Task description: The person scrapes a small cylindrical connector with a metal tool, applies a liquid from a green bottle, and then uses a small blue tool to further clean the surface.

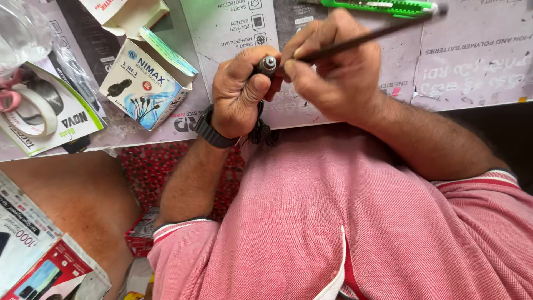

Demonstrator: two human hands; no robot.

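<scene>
**Both hands closed over a small plug at the table's near edge**

The left hand (240, 95) is curled into a fist around a small black plug (267, 65), whose round metal tip pokes out above the thumb; a dark cord (261, 132) hangs from under the fist. A black watch (212, 130) sits on that wrist. The right hand (333, 66) is pinched shut on a thin dark tool (366, 38), its shaft slanting up to the right and its near end meeting the plug's tip.

Both hands hover just above the near edge of the table (477, 61), close to the pink shirt (344, 222). To the left, an open charger box (147, 83) lies near the left hand; a roll of tape (33, 111) lies farther out. A green utility knife (383, 6) lies at the far edge, just beyond the tool. The stretch right of the hands holds only flat printed cardboard.
</scene>
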